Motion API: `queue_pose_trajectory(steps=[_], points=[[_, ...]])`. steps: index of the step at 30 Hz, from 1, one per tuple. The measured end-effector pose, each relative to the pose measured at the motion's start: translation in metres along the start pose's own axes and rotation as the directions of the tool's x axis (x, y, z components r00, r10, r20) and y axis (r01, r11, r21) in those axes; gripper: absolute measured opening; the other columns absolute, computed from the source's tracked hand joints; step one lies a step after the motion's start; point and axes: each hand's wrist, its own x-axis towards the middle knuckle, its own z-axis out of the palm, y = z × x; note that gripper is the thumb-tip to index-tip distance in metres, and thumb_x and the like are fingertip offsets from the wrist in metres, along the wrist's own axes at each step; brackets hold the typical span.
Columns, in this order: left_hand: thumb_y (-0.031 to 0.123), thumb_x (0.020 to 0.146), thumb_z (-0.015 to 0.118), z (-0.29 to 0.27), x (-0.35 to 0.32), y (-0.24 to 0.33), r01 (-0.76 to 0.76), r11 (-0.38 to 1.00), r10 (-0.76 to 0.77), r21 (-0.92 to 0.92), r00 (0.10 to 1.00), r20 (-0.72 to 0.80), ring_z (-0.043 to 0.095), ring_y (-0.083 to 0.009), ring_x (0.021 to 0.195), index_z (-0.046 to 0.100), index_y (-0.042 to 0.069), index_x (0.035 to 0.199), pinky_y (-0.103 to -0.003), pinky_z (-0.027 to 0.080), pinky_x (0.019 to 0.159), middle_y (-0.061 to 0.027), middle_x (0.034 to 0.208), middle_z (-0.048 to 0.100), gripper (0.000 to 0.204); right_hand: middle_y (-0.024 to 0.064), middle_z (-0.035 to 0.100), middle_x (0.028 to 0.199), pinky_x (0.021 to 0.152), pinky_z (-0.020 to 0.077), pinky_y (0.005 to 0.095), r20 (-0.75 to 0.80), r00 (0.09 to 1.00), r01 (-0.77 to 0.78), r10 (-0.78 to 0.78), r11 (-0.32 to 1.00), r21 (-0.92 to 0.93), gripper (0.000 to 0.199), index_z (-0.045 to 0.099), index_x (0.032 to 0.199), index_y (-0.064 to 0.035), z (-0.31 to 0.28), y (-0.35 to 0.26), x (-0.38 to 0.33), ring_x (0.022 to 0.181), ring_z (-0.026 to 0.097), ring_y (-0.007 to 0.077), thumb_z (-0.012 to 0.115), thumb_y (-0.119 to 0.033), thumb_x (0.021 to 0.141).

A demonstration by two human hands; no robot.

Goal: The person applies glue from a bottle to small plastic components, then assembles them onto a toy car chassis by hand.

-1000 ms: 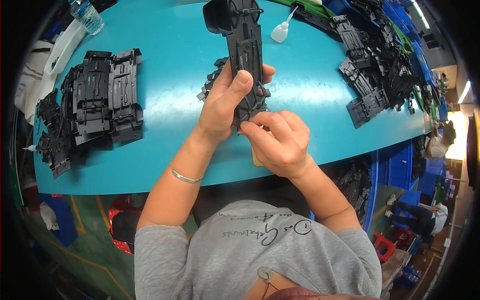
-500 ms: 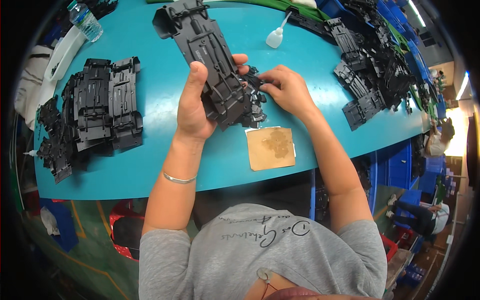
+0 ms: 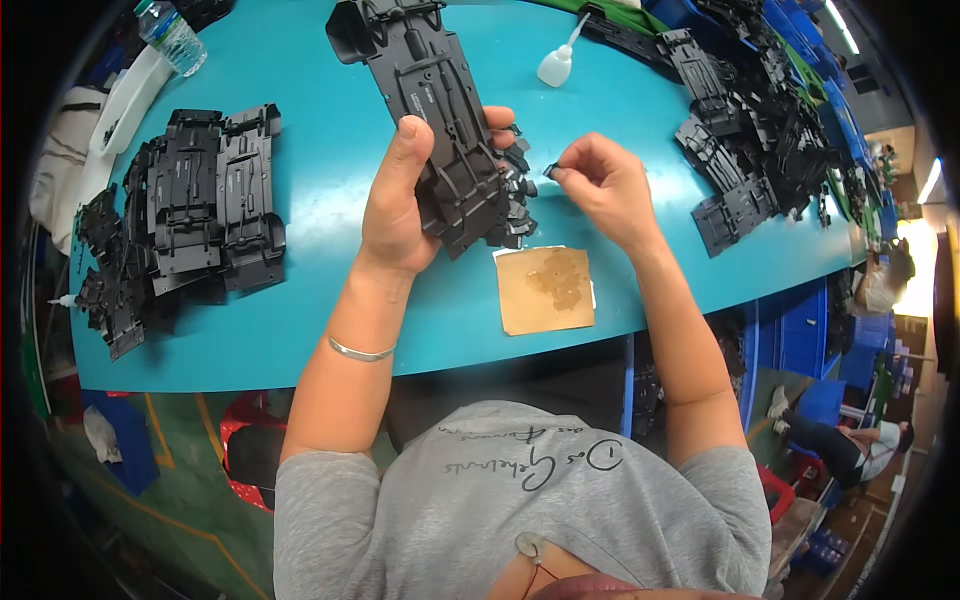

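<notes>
My left hand (image 3: 400, 205) grips a long black plastic chassis-like panel (image 3: 440, 115) with moulded ribs and a flared end, holding it tilted above the table. Its thumb lies along one edge and the fingers wrap round the other. To the right, my right hand (image 3: 608, 190) pinches a small black plastic piece (image 3: 552, 171) between thumb and fingertips, apart from the panel. A heap of small black pieces (image 3: 517, 205) lies on the table between the two hands, partly hidden behind the panel.
A stained tan square pad (image 3: 545, 292) lies near the front edge of the teal table (image 3: 330, 330). Stacked black panels (image 3: 185, 200) stand at left, more black parts (image 3: 735, 185) at right. Toward the back are a white dropper bottle (image 3: 555, 66) and a water bottle (image 3: 172, 40).
My right hand has moved right, away from the heap, with a small black piece now showing in its fingertips. The panel in my left hand has shifted slightly right.
</notes>
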Motion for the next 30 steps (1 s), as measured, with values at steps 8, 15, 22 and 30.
queue_pose_trajectory(steps=[8, 15, 22, 30], points=[[0.054, 0.096, 0.045, 0.0, 0.0, -0.004, 0.031, 1.0, -0.031, -0.005, 0.999, -0.017, 0.062, -0.0179, 0.1, 0.053, -0.005, 0.123, -0.032, 0.053, 0.089, -0.015, 0.114, 0.06, 0.066, 0.0081, 0.066, 0.079, 0.066, 0.0513, 0.036, 0.096, 0.939, 0.334, -0.331, 0.806, -0.488, 0.018, 0.07, 0.093, -0.0067, 0.01, -0.004, -0.015, 0.071, 0.064, 0.0257, 0.064, -0.005, 0.076], [0.056, 0.095, 0.046, 0.0, 0.0, -0.002, 0.037, 0.999, -0.036, 0.028, 0.999, -0.01, 0.062, -0.0165, 0.098, 0.053, -0.005, 0.123, -0.031, 0.054, 0.087, -0.0146, 0.113, 0.061, 0.068, 0.0062, 0.066, 0.078, 0.064, 0.0492, 0.0299, 0.104, 0.994, 0.056, -0.033, 0.971, -0.232, 0.011, 0.073, 0.084, -0.0072, -0.006, -0.001, -0.014, 0.068, 0.061, 0.0181, 0.073, -0.008, 0.074], [0.056, 0.095, 0.045, 0.002, -0.001, -0.004, 0.026, 0.999, -0.024, 0.036, 0.998, -0.055, 0.061, -0.017, 0.099, 0.052, -0.005, 0.123, -0.031, 0.054, 0.087, -0.0147, 0.114, 0.06, 0.068, -0.0005, 0.064, 0.079, 0.063, 0.0469, 0.0247, 0.168, 0.956, -0.284, 0.24, 0.898, 0.335, 0.017, 0.071, 0.096, -0.0031, -0.021, -0.004, -0.024, 0.071, 0.057, 0.0077, 0.071, -0.006, 0.08], [0.055, 0.096, 0.043, -0.001, 0.001, -0.004, 0.025, 0.998, -0.025, 0.057, 1.0, 0.003, 0.06, -0.0177, 0.102, 0.053, -0.005, 0.123, -0.031, 0.054, 0.087, -0.0146, 0.115, 0.06, 0.067, 0.0036, 0.066, 0.078, 0.062, 0.0484, 0.0233, 0.196, 0.979, -0.071, 0.059, 0.996, 0.054, 0.011, 0.07, 0.092, 0.0012, -0.016, -0.013, -0.063, 0.069, 0.061, 0.0093, 0.07, -0.005, 0.083]])
